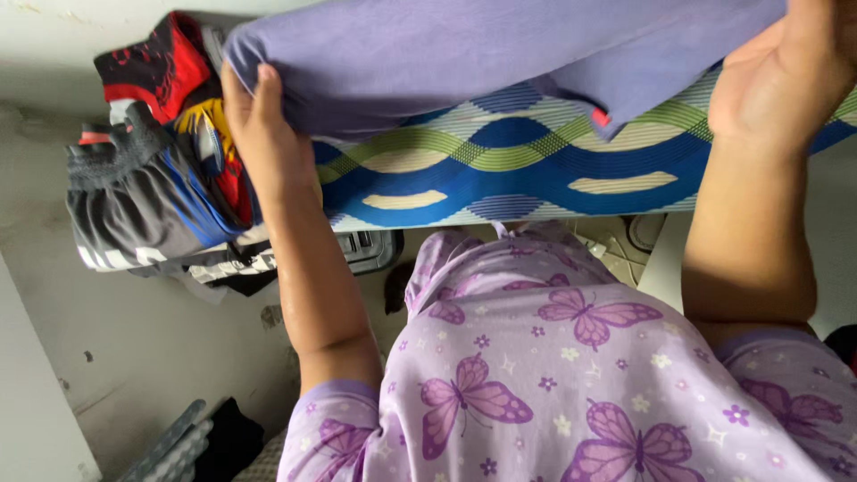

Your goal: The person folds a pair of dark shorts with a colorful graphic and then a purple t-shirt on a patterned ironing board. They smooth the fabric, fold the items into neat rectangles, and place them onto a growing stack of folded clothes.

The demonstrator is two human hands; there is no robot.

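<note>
While the left hand (pixel 263 134) grips one end and the right hand (pixel 786 76) grips the other, a plain lavender-purple garment (pixel 464 58) is held stretched across the far side of the ironing board (pixel 500 178). Its cloth is smooth and matte, of one even colour, with soft folds running along its length and a loose flap hanging down near the right end, where a small red tag (pixel 601 118) shows at the hem. The left hand has its fingers curled over the garment's rounded left edge, thumb underneath; the right hand is closed around the cloth with its palm turned toward the camera. The board's cover is patterned with blue, green and cream waves, and the garment hides most of its far edge. Just beyond the board's left end lies a heap of clothes (pixel 152 178) in grey, black, red and yellow, close beside the left hand. The person wears a lilac top with purple butterflies (pixel 571 384).
</note>
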